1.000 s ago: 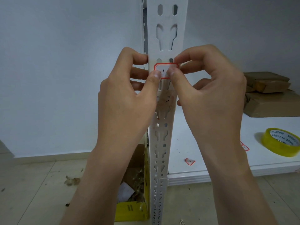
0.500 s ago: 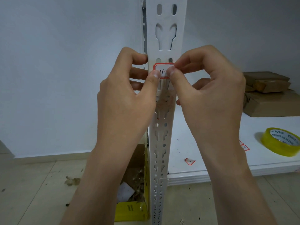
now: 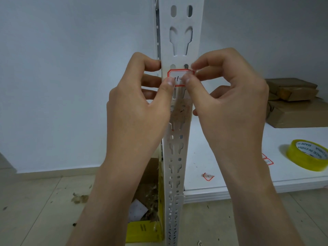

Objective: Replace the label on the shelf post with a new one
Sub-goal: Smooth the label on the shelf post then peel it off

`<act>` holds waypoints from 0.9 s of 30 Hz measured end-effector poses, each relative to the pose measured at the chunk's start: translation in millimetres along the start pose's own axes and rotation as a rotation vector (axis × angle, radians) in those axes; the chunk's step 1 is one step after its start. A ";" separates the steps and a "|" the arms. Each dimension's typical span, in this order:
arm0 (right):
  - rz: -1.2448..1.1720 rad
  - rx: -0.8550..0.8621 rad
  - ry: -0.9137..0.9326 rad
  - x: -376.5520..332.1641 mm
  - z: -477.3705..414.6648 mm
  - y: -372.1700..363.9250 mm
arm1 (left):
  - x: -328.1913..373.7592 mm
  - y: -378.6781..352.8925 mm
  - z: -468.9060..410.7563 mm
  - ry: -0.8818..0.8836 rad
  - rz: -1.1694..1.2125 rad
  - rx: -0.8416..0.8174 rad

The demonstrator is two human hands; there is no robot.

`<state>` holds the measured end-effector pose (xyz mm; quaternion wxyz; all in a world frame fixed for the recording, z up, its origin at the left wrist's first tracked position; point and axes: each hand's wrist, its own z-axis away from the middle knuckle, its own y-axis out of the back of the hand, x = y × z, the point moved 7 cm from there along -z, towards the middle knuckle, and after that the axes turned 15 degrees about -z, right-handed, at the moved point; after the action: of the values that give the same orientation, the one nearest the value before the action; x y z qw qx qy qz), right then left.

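A white slotted shelf post (image 3: 179,41) runs upright through the middle of the view. A white label with a red border and handwritten marks (image 3: 179,75) lies on its front face. My left hand (image 3: 140,110) grips the post's left edge with its fingers, and its thumb tip presses the label's lower left corner. My right hand (image 3: 229,103) pinches the label's right end between thumb and forefinger. Below the label the post shows brownish glue residue (image 3: 182,112).
A white shelf board (image 3: 239,167) lies to the right with a yellow tape roll (image 3: 308,154), label scraps (image 3: 208,176) and brown cardboard parcels (image 3: 298,103) at the back. On the floor left of the post stands an open yellow box (image 3: 143,229) with debris.
Hardly anything has moved. Both thumbs stay on the label, and my right thumb and forefinger have shifted slightly along its right end.
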<state>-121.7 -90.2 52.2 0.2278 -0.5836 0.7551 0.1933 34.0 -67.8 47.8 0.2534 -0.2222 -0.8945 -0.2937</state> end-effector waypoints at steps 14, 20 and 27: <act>-0.005 -0.003 0.005 0.1 0.1 -0.6 | 0.4 0.0 0.4 0.007 0.002 0.001; 0.001 0.002 0.014 -0.1 0.3 0.0 | 0.7 0.3 0.3 0.008 0.004 0.004; -0.008 0.001 0.001 0.2 0.3 -1.2 | 0.8 0.8 0.4 0.009 0.012 0.002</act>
<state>-120.5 -90.5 51.8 0.2287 -0.5865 0.7529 0.1917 33.7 -66.9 48.4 0.2595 -0.2258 -0.8923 -0.2924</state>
